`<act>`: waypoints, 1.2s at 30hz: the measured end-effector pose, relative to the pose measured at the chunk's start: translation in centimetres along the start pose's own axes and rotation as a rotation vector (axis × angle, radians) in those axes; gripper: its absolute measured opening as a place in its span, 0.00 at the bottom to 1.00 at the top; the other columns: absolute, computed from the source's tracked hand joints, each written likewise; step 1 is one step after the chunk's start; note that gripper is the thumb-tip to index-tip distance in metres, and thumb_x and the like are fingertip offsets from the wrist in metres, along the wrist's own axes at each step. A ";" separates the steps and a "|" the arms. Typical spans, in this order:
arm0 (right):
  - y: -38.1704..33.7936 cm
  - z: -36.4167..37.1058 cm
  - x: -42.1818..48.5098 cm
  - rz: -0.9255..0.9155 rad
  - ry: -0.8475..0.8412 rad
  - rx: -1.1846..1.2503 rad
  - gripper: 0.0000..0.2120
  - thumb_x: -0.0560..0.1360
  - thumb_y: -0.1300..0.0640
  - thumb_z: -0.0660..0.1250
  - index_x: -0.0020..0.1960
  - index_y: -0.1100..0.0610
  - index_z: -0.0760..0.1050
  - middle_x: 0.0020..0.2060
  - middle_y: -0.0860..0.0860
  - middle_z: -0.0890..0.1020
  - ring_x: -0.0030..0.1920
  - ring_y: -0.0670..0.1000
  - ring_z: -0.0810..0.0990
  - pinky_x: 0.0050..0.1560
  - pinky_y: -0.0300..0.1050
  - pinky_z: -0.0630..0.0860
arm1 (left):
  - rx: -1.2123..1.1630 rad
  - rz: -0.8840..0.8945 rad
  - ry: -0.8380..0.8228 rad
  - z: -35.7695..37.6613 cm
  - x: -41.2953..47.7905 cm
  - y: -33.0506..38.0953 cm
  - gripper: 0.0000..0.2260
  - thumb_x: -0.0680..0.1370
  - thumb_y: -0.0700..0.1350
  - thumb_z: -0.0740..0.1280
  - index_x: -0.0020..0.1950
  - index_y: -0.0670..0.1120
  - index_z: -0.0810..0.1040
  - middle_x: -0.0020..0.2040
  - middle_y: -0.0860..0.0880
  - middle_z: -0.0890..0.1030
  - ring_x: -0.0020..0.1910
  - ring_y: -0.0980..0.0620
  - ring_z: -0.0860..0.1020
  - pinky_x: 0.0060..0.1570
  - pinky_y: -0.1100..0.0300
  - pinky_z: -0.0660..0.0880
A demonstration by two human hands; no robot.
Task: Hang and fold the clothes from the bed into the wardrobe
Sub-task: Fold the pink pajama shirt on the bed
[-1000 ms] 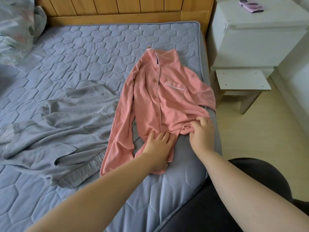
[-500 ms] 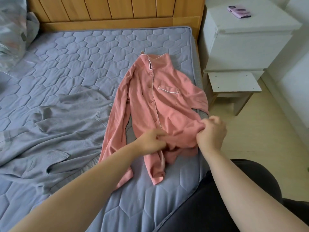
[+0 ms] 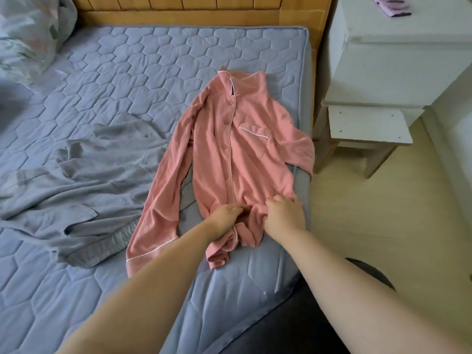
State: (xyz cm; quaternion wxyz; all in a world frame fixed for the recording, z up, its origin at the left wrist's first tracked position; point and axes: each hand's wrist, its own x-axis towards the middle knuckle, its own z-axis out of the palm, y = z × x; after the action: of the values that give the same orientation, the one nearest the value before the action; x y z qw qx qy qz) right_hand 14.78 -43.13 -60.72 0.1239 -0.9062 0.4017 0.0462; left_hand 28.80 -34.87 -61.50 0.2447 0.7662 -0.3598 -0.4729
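Both hands, left hand (image 3: 226, 217) and right hand (image 3: 283, 213), have fingers (image 3: 277, 200) bunched, pinching the pink shirt's (image 3: 245, 154) crumpled hem on the bed (image 3: 127, 72).

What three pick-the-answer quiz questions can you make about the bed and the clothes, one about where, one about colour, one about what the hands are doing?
1. Where does the small pink phone lie?
A. On the white bedside cabinet
B. On the mattress
C. On the floor

2. What colour is the long-sleeved buttoned pyjama shirt with the chest pocket?
A. Green
B. Pink
C. White

3. What are the left hand and right hand doing?
A. Resting on the floor
B. Holding a hanger
C. Gripping the shirt's bunched lower hem

Answers:
1 A, the phone sits on the cabinet's top, right of the grey-blue quilted mattress.
2 B, the shirt is pink with white piping; the crumpled grey garment lies beside it.
3 C, both hands close on gathered fabric at the hem.
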 end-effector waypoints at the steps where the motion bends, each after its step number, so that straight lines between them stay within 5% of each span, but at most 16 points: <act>1: -0.1 -0.8 0.1 0.038 0.013 0.047 0.14 0.74 0.53 0.59 0.54 0.57 0.78 0.53 0.54 0.79 0.57 0.57 0.76 0.65 0.51 0.62 | -0.004 0.001 0.003 0.1 -0.4 0.1 0.16 0.81 0.39 0.54 0.63 0.47 0.78 0.64 0.51 0.77 0.61 0.54 0.73 0.65 0.64 0.63; 3: -0.2 -2.6 0.2 0.079 -0.083 0.004 0.13 0.75 0.53 0.58 0.52 0.56 0.78 0.51 0.53 0.81 0.55 0.57 0.77 0.65 0.52 0.64 | 0.071 0.058 0.092 0.7 -1.3 0.5 0.15 0.80 0.38 0.56 0.57 0.45 0.82 0.56 0.52 0.80 0.55 0.55 0.76 0.61 0.64 0.67; 5: -0.6 -3.9 0.2 0.029 -0.347 -0.325 0.15 0.75 0.55 0.61 0.60 0.53 0.76 0.59 0.53 0.78 0.64 0.57 0.71 0.70 0.59 0.57 | 0.143 0.120 0.322 0.6 -2.0 0.9 0.11 0.78 0.37 0.59 0.46 0.41 0.82 0.46 0.47 0.83 0.46 0.50 0.78 0.51 0.59 0.72; 8: -1.5 -4.4 0.2 -0.064 -0.544 -0.597 0.30 0.75 0.52 0.62 0.75 0.54 0.58 0.75 0.57 0.59 0.74 0.61 0.53 0.73 0.65 0.45 | 0.138 0.079 0.671 -1.6 -2.4 0.8 0.11 0.75 0.35 0.60 0.50 0.41 0.81 0.47 0.48 0.79 0.47 0.51 0.74 0.48 0.58 0.70; 11: -4.6 -1.9 0.9 -0.132 -0.388 -0.359 0.36 0.72 0.58 0.65 0.76 0.54 0.53 0.75 0.58 0.53 0.74 0.61 0.54 0.72 0.62 0.52 | 0.085 -0.112 0.759 -5.1 -2.1 -3.3 0.11 0.74 0.35 0.58 0.53 0.43 0.75 0.50 0.49 0.74 0.48 0.49 0.72 0.49 0.57 0.70; 15: -3.4 0.6 -1.2 -0.122 -0.209 -0.119 0.18 0.74 0.64 0.61 0.63 0.56 0.70 0.62 0.55 0.71 0.64 0.57 0.70 0.56 0.50 0.71 | -0.546 -0.369 0.288 -3.5 -2.9 -5.4 0.07 0.78 0.34 0.59 0.53 0.40 0.75 0.42 0.42 0.78 0.39 0.46 0.77 0.40 0.55 0.76; 19: -2.6 3.1 -4.6 0.165 0.139 0.279 0.08 0.72 0.62 0.60 0.45 0.55 0.77 0.47 0.54 0.80 0.50 0.58 0.79 0.42 0.47 0.70 | -0.678 -0.316 0.014 -1.7 -6.0 -6.9 0.02 0.78 0.38 0.65 0.50 0.41 0.77 0.42 0.43 0.79 0.38 0.48 0.79 0.39 0.56 0.77; 22: -2.8 4.2 -7.4 0.272 0.324 0.357 0.10 0.68 0.65 0.59 0.43 0.60 0.80 0.43 0.57 0.81 0.46 0.61 0.80 0.42 0.50 0.74 | -0.717 -0.144 0.297 -1.5 -8.1 -6.4 0.05 0.77 0.41 0.68 0.46 0.39 0.77 0.33 0.44 0.76 0.25 0.50 0.74 0.26 0.61 0.72; 25: -3.2 6.4 -9.5 0.134 0.448 0.263 0.16 0.65 0.62 0.58 0.45 0.65 0.80 0.45 0.61 0.80 0.47 0.64 0.79 0.49 0.59 0.77 | -0.788 -0.003 0.612 -3.4 -10.0 -6.0 0.08 0.78 0.45 0.67 0.41 0.44 0.79 0.27 0.49 0.72 0.21 0.54 0.70 0.19 0.65 0.68; 28: -3.7 6.6 -10.4 0.116 0.434 0.265 0.24 0.63 0.65 0.70 0.59 0.64 0.75 0.60 0.63 0.74 0.62 0.67 0.72 0.62 0.64 0.70 | -0.580 0.091 0.520 -3.9 -12.4 -6.5 0.10 0.79 0.37 0.63 0.50 0.49 0.81 0.35 0.49 0.78 0.32 0.51 0.77 0.33 0.55 0.79; 31: -4.7 6.1 -11.1 -0.082 0.379 0.353 0.35 0.63 0.65 0.71 0.69 0.62 0.66 0.63 0.59 0.69 0.65 0.61 0.67 0.66 0.58 0.66 | -0.366 0.205 0.288 -2.5 -13.8 -8.8 0.24 0.72 0.26 0.63 0.64 0.46 0.73 0.46 0.54 0.78 0.41 0.62 0.79 0.42 0.68 0.75; 34: -6.0 6.0 -11.0 -0.176 0.154 0.240 0.41 0.67 0.56 0.71 0.76 0.53 0.57 0.72 0.56 0.61 0.72 0.58 0.59 0.71 0.56 0.59 | -0.041 0.326 0.211 -1.4 -13.1 -11.1 0.38 0.66 0.39 0.73 0.73 0.53 0.62 0.59 0.57 0.74 0.59 0.60 0.73 0.58 0.65 0.72; 36: -6.7 6.6 -10.4 -0.149 0.075 0.097 0.41 0.69 0.49 0.71 0.77 0.50 0.55 0.74 0.56 0.59 0.74 0.58 0.56 0.73 0.56 0.52 | 0.180 0.293 0.270 -0.4 -12.4 -11.5 0.45 0.64 0.46 0.74 0.76 0.54 0.57 0.62 0.55 0.72 0.61 0.56 0.70 0.62 0.60 0.69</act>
State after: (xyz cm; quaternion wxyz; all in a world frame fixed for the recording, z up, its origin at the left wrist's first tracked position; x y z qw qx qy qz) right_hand 12.84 -29.64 -63.97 0.1556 -0.9276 0.3391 -0.0165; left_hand 29.16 -17.99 -62.77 0.2872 0.7810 -0.4720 -0.2913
